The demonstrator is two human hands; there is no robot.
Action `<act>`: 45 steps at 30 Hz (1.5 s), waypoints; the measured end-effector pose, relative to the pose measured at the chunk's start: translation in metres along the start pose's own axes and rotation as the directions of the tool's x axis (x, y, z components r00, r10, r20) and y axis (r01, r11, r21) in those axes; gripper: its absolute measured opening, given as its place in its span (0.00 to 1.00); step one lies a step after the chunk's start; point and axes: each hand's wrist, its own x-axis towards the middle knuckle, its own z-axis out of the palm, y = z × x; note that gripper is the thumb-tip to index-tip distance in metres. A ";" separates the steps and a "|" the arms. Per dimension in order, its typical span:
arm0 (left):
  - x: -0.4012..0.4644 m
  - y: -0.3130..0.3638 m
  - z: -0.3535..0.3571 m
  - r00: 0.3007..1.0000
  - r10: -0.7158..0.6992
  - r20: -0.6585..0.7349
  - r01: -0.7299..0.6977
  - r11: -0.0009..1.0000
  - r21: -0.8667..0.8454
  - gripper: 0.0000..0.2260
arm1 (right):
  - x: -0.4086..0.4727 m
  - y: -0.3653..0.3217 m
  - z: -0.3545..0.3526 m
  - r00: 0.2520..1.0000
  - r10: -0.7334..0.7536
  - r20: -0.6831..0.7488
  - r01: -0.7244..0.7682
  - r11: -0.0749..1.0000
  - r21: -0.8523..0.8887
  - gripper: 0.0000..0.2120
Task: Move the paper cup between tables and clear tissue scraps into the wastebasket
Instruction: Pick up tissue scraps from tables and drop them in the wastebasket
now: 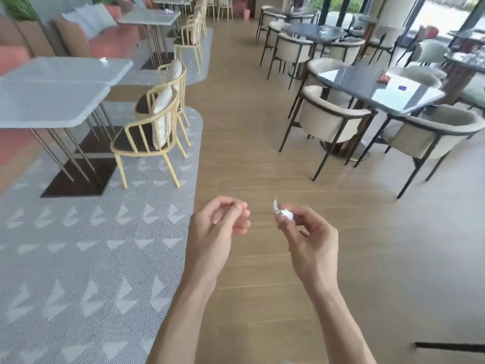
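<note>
Standing in the aisle between the rows of seats, the person holds both hands out over the wooden floor [262,127]. The right hand [309,240] pinches a small white tissue scrap [283,213] at its fingertips, so that grip is grasping the scrap; a thin wisp of it sticks up above the fingers. The left hand [217,232] has its fingers loosely curled and holds nothing.

A scrap like this looks almost weightless, soft and easily crushed. It should not slip, but a draught or a loose pinch could let it flutter away, and tugging may tear it. Balling it tighter and pinching the bulk, not the wisp, seems safest.

Another small white scrap [103,60] lies on the pale worktop [52,101] at the left, near its far edge. I see no paper cup and no wastebasket from here.
</note>
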 end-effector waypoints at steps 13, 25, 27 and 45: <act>0.301 -0.026 0.128 0.996 -0.009 -0.092 0.019 0.994 0.105 0.08 | 0.327 0.077 0.066 0.993 -0.010 0.118 0.000 0.996 0.088 0.08; 0.562 -0.026 0.195 0.968 0.035 -0.250 -0.041 0.999 -0.021 0.10 | 0.607 0.109 0.117 0.973 0.047 0.225 -0.059 0.997 0.050 0.08; 0.608 -0.038 0.197 0.963 0.008 -0.271 -0.017 0.999 -0.031 0.10 | 0.646 0.124 0.139 0.968 0.058 0.246 -0.071 0.997 0.042 0.08; 1.074 -0.012 0.279 0.994 -0.005 -0.108 0.006 1.000 0.003 0.09 | 1.057 0.161 0.327 0.976 0.058 0.210 -0.081 0.992 0.099 0.05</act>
